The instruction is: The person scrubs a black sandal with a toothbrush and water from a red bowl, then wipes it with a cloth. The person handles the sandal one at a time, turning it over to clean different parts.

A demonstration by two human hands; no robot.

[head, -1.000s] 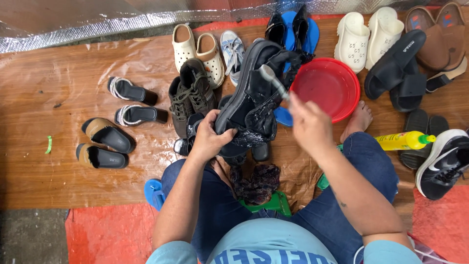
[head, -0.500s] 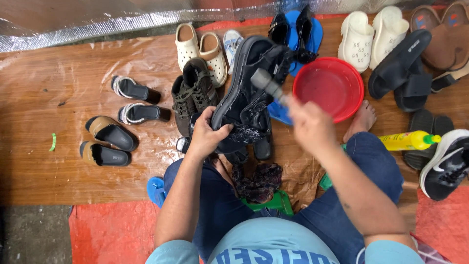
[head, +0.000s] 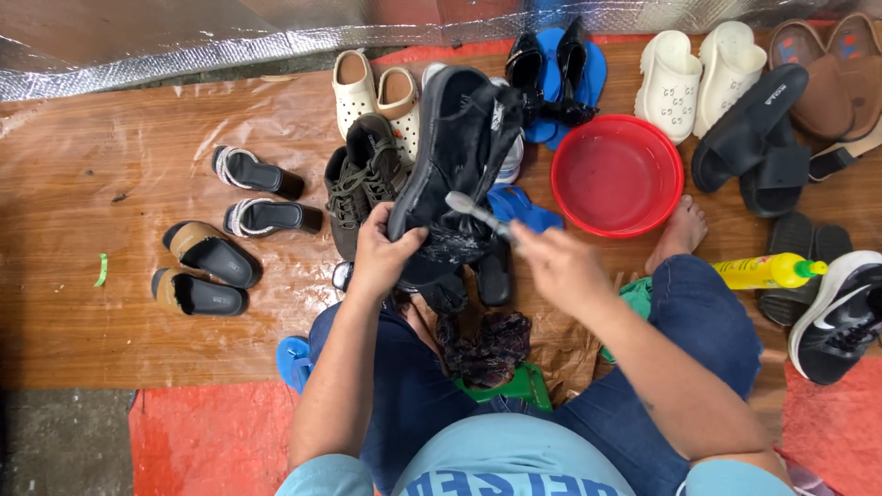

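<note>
Black and wet-looking, the sneaker point(head: 450, 156) stands tilted at centre, probably light but slick; the left hand point(head: 381, 253) clamps its lower side. The right hand point(head: 551, 266) closes on a toothbrush point(head: 473, 211), red basin point(head: 617, 174) at two o'clock.

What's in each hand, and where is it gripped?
The left hand grips a black shoe by its lower edge, near the heel end. The right hand holds a toothbrush by its handle.

brown slippers point(head: 841, 73): cut by right edge | toothbrush point(head: 478, 213) handle: hidden in right grip point(head: 556, 266)
</note>
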